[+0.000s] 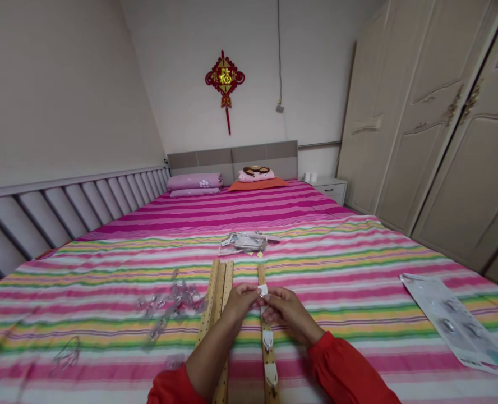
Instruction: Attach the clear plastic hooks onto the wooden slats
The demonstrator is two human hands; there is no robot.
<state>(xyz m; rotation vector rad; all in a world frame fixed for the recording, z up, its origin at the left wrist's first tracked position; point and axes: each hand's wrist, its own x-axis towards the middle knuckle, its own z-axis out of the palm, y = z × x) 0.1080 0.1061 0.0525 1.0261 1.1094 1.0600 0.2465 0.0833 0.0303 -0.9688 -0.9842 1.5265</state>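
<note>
Both my hands meet over a perforated wooden strip (267,336) lying lengthwise on the striped bedspread. My left hand (241,301) and my right hand (286,310) are closed in pinches on a small white piece (263,290) held just above the strip. White hooks (268,340) are fixed along the near part of that strip. To the left, touching my left forearm, lie two more wooden strips (217,300) side by side. Red sleeves cover my arms.
Several clear plastic hooks (171,303) are scattered left of the strips. Opened clear packaging (245,242) lies farther up the bed (358,264). A printed sheet (455,320) rests at the right. Pillows (194,183) sit at the headboard; a wardrobe (442,129) stands on the right.
</note>
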